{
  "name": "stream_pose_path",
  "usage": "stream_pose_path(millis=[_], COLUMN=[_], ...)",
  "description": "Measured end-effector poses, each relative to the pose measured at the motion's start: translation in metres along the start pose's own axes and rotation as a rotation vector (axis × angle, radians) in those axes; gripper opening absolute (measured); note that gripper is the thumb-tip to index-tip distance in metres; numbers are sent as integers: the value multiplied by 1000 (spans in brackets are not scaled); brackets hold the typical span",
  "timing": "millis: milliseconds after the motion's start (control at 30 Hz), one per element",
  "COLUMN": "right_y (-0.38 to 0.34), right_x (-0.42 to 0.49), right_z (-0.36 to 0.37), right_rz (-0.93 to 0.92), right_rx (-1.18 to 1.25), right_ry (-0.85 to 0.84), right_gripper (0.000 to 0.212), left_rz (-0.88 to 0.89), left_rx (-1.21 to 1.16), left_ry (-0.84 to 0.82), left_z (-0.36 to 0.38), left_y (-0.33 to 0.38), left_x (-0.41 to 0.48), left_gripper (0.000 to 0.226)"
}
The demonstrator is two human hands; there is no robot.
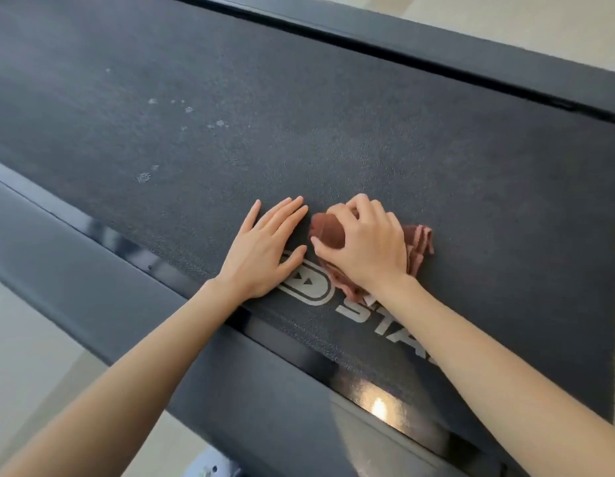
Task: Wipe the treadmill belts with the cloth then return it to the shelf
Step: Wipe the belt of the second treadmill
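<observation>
Pale, smooth floor (23,339) shows at the frame corners; nearly everything else is a dark grey, pebble-textured treadmill belt (333,132) running diagonally across the view. Matte dark grey side rail (110,287) on the near edge, with a glossy black strip (316,359) between rail and belt catching a bright reflection. Matching far rail (471,60) along the opposite edge. Small whitish specks (144,177) scattered on the belt up and to the left of the hands. Printed white logo (378,315), an oval emblem plus block letters, partly hidden under both hands and the right forearm. Left hand (261,249): palm down, flat on the belt, fingers straight and slightly spread, holding nothing; heel of the hand near the belt's near edge. Right hand (364,246): fingers and thumb curled over a bunched reddish-brown fabric cloth (328,230), gripping it and pressing it onto the belt. Cloth folds stick out from under the hand on both sides. Hands lie just beside each other; left fingertips close to the cloth, contact uncertain. Both forearms bare.
</observation>
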State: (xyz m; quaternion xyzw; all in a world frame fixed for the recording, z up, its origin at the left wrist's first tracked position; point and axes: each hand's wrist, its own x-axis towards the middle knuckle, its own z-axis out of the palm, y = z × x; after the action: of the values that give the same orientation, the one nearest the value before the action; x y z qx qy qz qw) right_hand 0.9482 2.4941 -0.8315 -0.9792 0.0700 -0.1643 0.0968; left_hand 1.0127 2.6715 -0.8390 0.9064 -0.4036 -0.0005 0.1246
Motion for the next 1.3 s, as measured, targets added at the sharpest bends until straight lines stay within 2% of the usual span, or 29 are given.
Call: stream_pose_path(millis=[100, 200, 333, 500, 667, 833, 933, 1067, 1200, 1300], right_y=[1, -1, -10, -28, -48, -55, -54, -64, -109, -147], right_x=[56, 60, -20, -121, -45, 71, 108, 88, 37, -3], right_z=[12, 12, -14, -27, -5, 33, 46, 44, 33, 31], right_rz=[98, 91, -94, -213, -165, 15, 101, 142, 175, 113], right_rx=[-52, -74, 22, 59, 42, -70, -116, -137, -114, -111], right_ry=[-67, -89, -47, 3, -11, -28, -30, 18, 14, 35], right_gripper=[49, 50, 47, 39, 38, 44, 47, 49, 51, 51], left_rz=[-193, -205, -178, -163, -130, -105, -44, 1, 112, 154], left_rx=[-24, 45, 80, 64, 49, 43, 57, 70, 35, 3], left_ry=[45, -7, -75, -36, -4, -2, 22, 19, -49, -48], left_z=[-5, -16, -29, -25, -18, -25, -34, -45, -45, -46], left_y=[-4, -23, -42, -43, -61, -90, -109, -145, -158, -163], left_x=[-7, -28, -49, -47, -33, -17, -13, -11, -17, -34], left_gripper=[55, 55, 52, 52, 53, 54, 54, 62, 61, 62])
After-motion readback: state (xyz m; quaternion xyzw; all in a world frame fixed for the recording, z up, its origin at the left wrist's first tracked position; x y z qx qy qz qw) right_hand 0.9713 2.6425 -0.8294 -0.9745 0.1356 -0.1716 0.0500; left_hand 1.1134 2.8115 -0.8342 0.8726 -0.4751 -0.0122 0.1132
